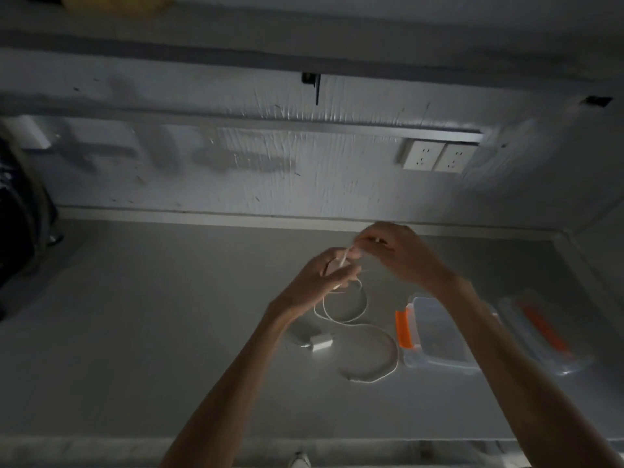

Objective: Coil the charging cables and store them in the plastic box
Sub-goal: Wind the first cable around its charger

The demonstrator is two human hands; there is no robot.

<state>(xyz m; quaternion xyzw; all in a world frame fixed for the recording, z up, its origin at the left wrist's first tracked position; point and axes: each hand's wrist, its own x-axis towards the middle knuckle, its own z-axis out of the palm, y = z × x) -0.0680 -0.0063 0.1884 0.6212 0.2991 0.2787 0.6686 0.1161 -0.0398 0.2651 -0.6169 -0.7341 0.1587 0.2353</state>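
Note:
A white charging cable (pixel 347 315) hangs in loops from my hands down to the grey table (pixel 135 332), ending in a wider loop that lies flat. My left hand (pixel 324 275) grips a bunch of coiled cable. My right hand (pixel 391 251) pinches the cable just above and to the right of it. A white charger plug (pixel 320 342) lies on the table below my left wrist. The clear plastic box (pixel 435 336) with an orange latch stands open to the right, partly behind my right forearm.
The box's lid (pixel 543 332), clear with an orange strip, lies further right. A wall with two white sockets (pixel 435 155) rises behind the table. Dark objects (pixel 17 214) sit at the left edge. A shoe (pixel 299 461) shows below the table's front edge.

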